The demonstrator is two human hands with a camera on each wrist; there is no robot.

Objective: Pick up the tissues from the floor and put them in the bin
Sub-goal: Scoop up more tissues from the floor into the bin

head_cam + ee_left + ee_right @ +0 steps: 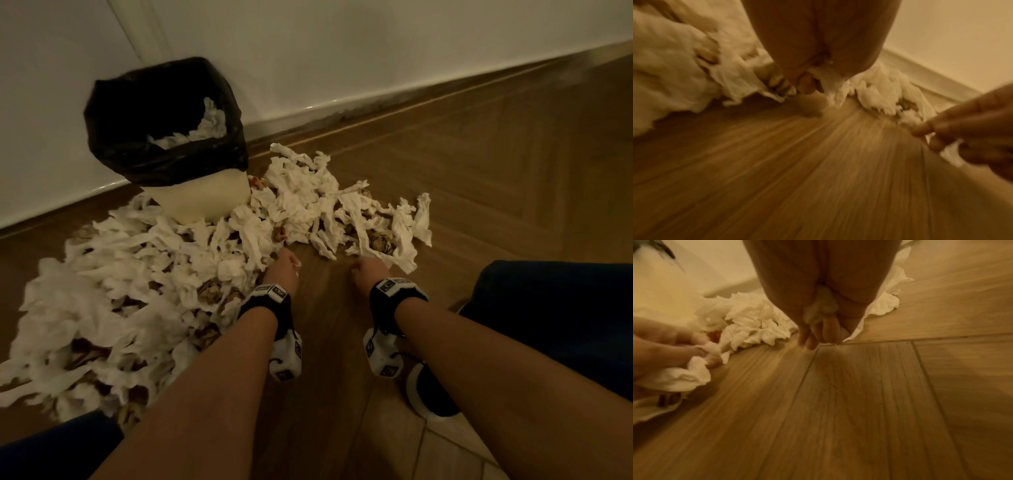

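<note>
A wooden floor point(479, 178) meets a white wall point(342, 51). Crumpled tissues point(137, 274) spread around a bin point(202, 198) lined with a black bag. The left hand point(282, 270) and right hand point(368, 274) each grip tissue at the pile's near edge.

Crumpled white tissues point(144, 274) sprawl across the floor around the black-lined bin point(164, 137).
</note>
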